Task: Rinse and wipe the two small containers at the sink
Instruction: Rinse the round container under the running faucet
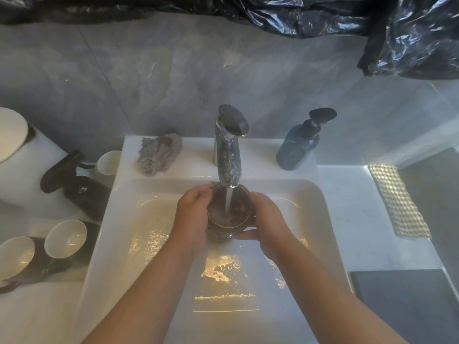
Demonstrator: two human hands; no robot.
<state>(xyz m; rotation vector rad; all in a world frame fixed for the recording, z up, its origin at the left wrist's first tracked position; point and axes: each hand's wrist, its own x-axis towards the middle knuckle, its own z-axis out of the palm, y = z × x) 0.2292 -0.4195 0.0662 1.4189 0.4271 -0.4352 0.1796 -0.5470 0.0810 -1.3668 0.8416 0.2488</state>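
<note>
A small dark round container with a gold rim sits between both hands over the white sink basin. Water runs from the chrome faucet straight into its open mouth. My left hand grips its left side, fingers curled over the rim. My right hand wraps its right side and underside. A crumpled grey cloth lies on the sink ledge, left of the faucet. Two cups with cream insides lie tipped on the counter at the left.
A dark blue pump bottle stands right of the faucet. A dark spray bottle and a white cup are on the left counter beside a large white cylinder. A woven mat lies at the right. Black plastic hangs above.
</note>
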